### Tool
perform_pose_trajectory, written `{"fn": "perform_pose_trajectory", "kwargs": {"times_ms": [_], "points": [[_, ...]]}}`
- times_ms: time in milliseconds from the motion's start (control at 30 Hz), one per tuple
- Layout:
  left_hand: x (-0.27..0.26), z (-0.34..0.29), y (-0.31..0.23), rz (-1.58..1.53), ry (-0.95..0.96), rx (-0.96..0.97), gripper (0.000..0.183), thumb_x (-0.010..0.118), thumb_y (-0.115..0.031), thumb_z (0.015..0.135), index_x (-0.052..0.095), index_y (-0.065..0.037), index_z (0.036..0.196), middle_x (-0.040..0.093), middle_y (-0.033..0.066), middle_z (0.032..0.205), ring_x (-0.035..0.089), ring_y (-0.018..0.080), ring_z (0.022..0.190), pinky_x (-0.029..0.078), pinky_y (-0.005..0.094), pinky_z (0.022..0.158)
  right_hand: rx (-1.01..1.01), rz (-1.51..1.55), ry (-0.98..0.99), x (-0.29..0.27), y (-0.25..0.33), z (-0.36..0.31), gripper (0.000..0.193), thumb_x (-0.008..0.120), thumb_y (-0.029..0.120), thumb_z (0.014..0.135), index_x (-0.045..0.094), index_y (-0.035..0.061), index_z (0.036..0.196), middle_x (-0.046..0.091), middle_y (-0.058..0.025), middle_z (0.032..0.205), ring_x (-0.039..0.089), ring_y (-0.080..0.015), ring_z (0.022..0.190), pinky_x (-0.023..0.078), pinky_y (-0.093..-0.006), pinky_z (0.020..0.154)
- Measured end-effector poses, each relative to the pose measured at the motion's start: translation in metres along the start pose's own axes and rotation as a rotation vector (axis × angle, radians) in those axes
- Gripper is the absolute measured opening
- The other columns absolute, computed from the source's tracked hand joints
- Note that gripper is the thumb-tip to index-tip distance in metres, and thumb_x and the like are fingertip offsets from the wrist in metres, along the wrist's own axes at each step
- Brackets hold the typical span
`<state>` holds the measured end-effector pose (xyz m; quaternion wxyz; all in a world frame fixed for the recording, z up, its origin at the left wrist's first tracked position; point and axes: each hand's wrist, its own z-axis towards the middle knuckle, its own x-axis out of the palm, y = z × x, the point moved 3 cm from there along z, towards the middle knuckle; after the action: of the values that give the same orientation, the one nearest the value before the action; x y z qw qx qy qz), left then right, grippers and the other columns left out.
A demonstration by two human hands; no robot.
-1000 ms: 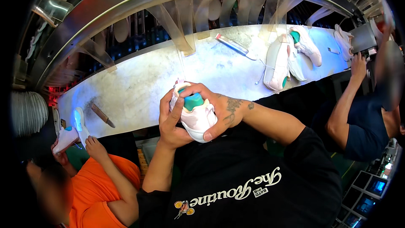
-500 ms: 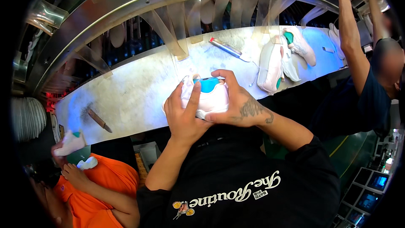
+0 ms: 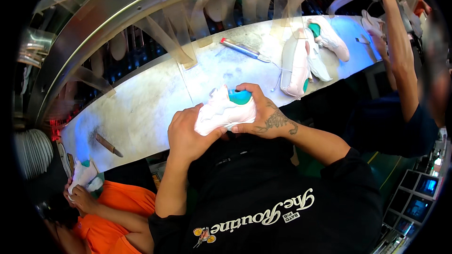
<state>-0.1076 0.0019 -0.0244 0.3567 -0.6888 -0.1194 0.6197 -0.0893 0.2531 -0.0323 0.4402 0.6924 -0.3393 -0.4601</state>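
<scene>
A pale pink-white shoe with a teal patch at its opening is held between my two hands, just over the near edge of the worktable. My left hand grips one end of it, thumb along the near side. At the other end, my right hand, tattooed at the back, wraps round the teal part with its thumb underneath. The shoe's far side and the fingertips behind it are hidden. Beyond, to the right, lie more pale shoes, one with a green lining.
A red-ended pen-like tool lies at the back; a wooden-handled knife is at the left. Clear strips hang from the metal frame over the table. One co-worker in orange handles a shoe; another person's arm reaches in at right.
The shoe has turned so more of its side shows, with the teal patch now toward the right. My left hand has shifted left to one end. The orange-clad co-worker has brought both hands together on a shoe.
</scene>
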Motion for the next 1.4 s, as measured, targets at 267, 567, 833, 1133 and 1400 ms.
{"fn": "perform_pose_trajectory", "kwargs": {"times_ms": [267,567,833,1133,1400], "points": [[0.011,-0.002,-0.001,0.102,-0.134,0.115,0.077,0.097,-0.045,0.070,0.074,0.002,0.128,0.078,0.0198,0.108,0.073,0.0383,0.096,0.059,0.0472,0.087,-0.003,0.116,0.003,0.001,0.009,0.003,0.097,0.092,0.011,0.087,0.029,0.0106,0.161,0.057,-0.0227,0.141,0.075,-0.0309,0.108,0.069,-0.0391,0.074],[0.011,0.005,-0.019,-0.927,0.060,-0.044,0.086,0.058,-0.067,0.098,0.047,-0.001,0.151,0.068,0.0224,0.129,0.072,0.0346,0.109,0.061,0.0475,0.096,-0.211,-0.016,0.036,-0.007,0.083,-0.021,0.117,0.090,0.045,0.087,0.020,-0.0007,0.169,0.047,-0.0325,0.147,0.056,-0.0433,0.134,0.050,-0.0474,0.112],[0.012,-0.033,-0.011,-0.840,0.070,0.324,0.152,0.096,-0.051,0.080,-0.016,-0.007,0.174,0.016,0.0259,0.178,0.039,0.0409,0.157,0.038,0.0557,0.126,-0.407,-0.163,0.162,0.021,0.068,-0.004,0.136,0.088,0.067,0.079,0.014,0.0050,0.175,0.008,-0.0369,0.175,0.017,-0.0557,0.162,0.029,-0.0615,0.128],[-0.001,-0.037,-0.037,-1.239,0.081,-0.080,0.140,0.080,-0.059,0.080,-0.009,-0.012,0.177,0.020,0.0235,0.176,0.032,0.0405,0.161,0.031,0.0550,0.129,-0.338,-0.023,0.316,0.024,0.065,0.010,0.122,0.082,0.046,0.083,0.011,0.0086,0.175,0.014,-0.0343,0.174,0.019,-0.0548,0.162,0.025,-0.0586,0.130],[0.003,-0.023,-0.020,-1.019,-0.027,0.106,0.116,0.072,-0.051,0.086,0.016,0.002,0.173,0.030,0.0272,0.171,0.042,0.0397,0.154,0.036,0.0512,0.126,-0.360,-0.005,0.181,0.028,0.061,0.021,0.113,0.079,0.042,0.083,0.019,0.0119,0.174,0.031,-0.0295,0.165,0.037,-0.0490,0.148,0.031,-0.0585,0.125]]}}
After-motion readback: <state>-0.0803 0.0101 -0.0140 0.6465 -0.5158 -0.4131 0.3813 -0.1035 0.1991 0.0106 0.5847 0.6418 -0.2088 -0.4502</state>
